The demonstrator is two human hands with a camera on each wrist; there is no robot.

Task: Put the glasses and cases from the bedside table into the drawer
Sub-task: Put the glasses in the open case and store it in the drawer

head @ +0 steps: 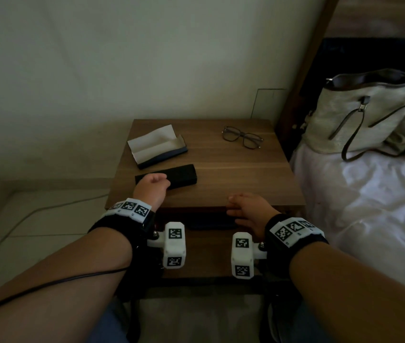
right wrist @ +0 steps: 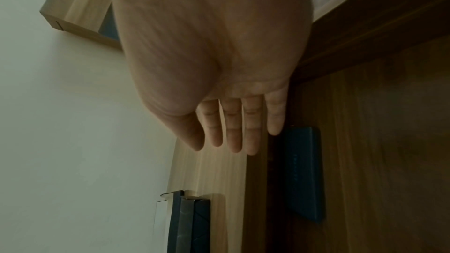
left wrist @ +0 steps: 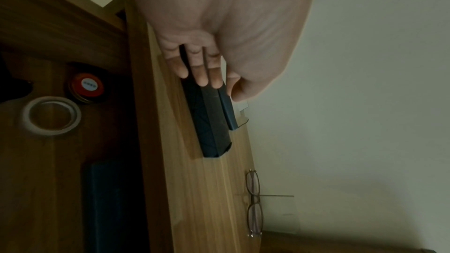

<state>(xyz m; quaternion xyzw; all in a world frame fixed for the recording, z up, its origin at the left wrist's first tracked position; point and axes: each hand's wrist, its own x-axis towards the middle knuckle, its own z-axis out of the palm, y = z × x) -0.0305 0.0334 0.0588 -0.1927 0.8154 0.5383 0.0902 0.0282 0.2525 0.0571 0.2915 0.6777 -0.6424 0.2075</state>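
On the wooden bedside table (head: pixel 233 174) lie a closed black case (head: pixel 181 175), an open case (head: pixel 158 148) with pale lining behind it, and dark-framed glasses (head: pixel 243 137) at the back right. My left hand (head: pixel 153 185) grips the black case (left wrist: pixel 212 122) at its left end, fingers (left wrist: pixel 203 74) over the near side and thumb on the far side. My right hand (head: pixel 243 209) hovers flat at the table's front edge, fingers (right wrist: pixel 233 138) straight and holding nothing. Below it the drawer (head: pixel 208 253) stands open with a dark blue case (right wrist: pixel 304 172) inside.
The drawer also holds a roll of white tape (left wrist: pixel 51 115) and a red-lidded jar (left wrist: pixel 85 86). A bed with a white sheet (head: pixel 369 206) and a grey handbag (head: pixel 369 115) lies right of the table. A wall stands behind, and a cable (head: pixel 23 219) runs on the floor at left.
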